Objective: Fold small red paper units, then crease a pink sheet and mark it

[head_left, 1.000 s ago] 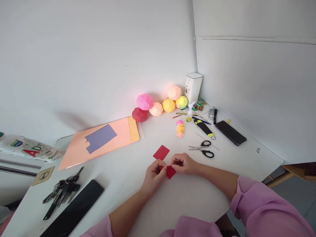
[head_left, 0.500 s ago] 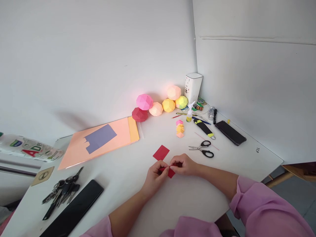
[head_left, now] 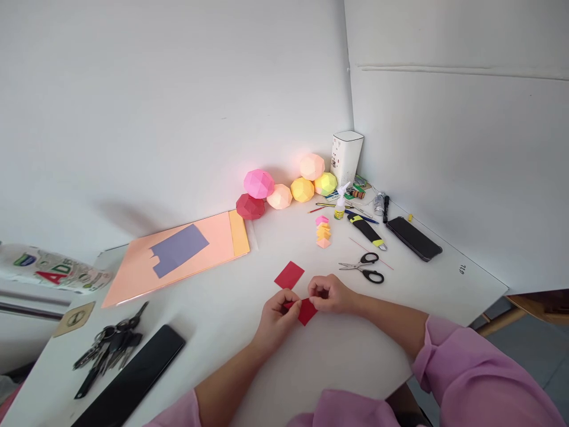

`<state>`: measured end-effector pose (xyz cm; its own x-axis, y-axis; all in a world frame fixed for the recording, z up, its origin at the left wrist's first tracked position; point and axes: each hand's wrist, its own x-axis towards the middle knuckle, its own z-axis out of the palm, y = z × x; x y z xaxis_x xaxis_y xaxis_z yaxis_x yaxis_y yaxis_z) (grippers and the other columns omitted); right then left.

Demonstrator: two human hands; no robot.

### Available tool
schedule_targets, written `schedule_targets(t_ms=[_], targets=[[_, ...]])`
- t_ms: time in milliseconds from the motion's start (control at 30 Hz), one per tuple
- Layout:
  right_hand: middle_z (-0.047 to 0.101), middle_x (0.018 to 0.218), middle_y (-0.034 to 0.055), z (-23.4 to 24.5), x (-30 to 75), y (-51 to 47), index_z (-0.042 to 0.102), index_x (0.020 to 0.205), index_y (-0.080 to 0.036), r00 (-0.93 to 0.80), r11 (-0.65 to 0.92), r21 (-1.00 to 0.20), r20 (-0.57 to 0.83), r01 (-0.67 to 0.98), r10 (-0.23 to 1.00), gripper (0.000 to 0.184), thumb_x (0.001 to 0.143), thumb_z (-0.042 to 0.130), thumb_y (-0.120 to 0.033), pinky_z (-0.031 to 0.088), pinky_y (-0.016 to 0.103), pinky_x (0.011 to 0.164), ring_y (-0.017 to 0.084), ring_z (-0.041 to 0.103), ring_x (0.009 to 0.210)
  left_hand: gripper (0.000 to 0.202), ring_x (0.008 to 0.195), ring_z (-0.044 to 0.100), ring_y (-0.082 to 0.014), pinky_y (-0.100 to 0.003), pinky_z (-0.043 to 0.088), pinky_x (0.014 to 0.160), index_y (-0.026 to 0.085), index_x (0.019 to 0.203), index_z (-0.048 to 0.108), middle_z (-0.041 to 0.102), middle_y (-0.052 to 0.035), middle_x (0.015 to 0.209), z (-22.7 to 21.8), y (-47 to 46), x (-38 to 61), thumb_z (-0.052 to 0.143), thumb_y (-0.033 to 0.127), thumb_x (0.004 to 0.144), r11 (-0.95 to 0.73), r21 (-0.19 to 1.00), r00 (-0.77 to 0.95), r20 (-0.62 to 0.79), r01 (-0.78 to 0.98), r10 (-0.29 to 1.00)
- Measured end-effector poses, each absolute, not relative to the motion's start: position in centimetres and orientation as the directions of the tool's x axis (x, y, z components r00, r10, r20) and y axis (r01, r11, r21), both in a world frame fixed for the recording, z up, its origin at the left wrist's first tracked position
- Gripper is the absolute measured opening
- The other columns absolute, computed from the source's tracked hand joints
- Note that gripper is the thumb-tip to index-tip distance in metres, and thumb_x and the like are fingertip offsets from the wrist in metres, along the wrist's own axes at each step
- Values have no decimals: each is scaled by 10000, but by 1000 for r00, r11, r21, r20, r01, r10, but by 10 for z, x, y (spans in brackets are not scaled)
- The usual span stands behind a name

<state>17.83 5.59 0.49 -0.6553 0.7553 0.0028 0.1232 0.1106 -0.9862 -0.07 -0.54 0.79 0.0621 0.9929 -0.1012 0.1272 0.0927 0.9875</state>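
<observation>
Both my hands pinch one small red paper piece (head_left: 306, 311) just above the white table (head_left: 249, 290). My left hand (head_left: 278, 314) grips its left end with closed fingers. My right hand (head_left: 329, 294) holds its upper right edge, fingers curled. A second red paper square (head_left: 289, 275) lies flat on the table just behind my hands. Black-handled scissors (head_left: 364, 268) rest to the right of my right hand.
Faceted paper balls (head_left: 284, 187) line the back wall beside a white container (head_left: 347, 157). A stack of small folded papers (head_left: 323, 231), glue bottle (head_left: 340, 204), cutter (head_left: 367, 231) and phone (head_left: 413, 238) lie right. Peach sheets (head_left: 178, 255), keys (head_left: 109, 347) and a black case (head_left: 128, 379) lie left.
The red piece between my fingers was folded narrower half a second ago and now shows wider again. My hands stayed in the same spot.
</observation>
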Motion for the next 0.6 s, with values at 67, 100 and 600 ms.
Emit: schedule_targets(t_ms=[67,100,600], targets=[[486,534,-69,6,180,57,491,688,-174,-653,69,-992,-20,110,757,84,672,560,-128,320,181,433,54,399,450,167,568,430,-98,-220,382,550,177,663,534,488,25,625,8,-5,-2,587,309,751,112,989,37,-116,101,993],[498,545,-65,6,180,58,475,694,-177,-648,41,-995,-29,93,761,93,684,560,-138,332,182,434,57,416,452,165,565,425,-96,-219,379,547,178,663,532,483,27,625,7,-4,-2,591,308,745,119,989,21,-121,83,992],[490,569,-46,5,182,60,550,686,-151,-633,11,-993,-67,119,771,205,764,637,-320,338,195,462,62,401,495,266,500,385,-80,-202,340,499,189,681,507,431,58,552,4,-3,-4,603,420,770,156,987,-27,-157,-20,987]])
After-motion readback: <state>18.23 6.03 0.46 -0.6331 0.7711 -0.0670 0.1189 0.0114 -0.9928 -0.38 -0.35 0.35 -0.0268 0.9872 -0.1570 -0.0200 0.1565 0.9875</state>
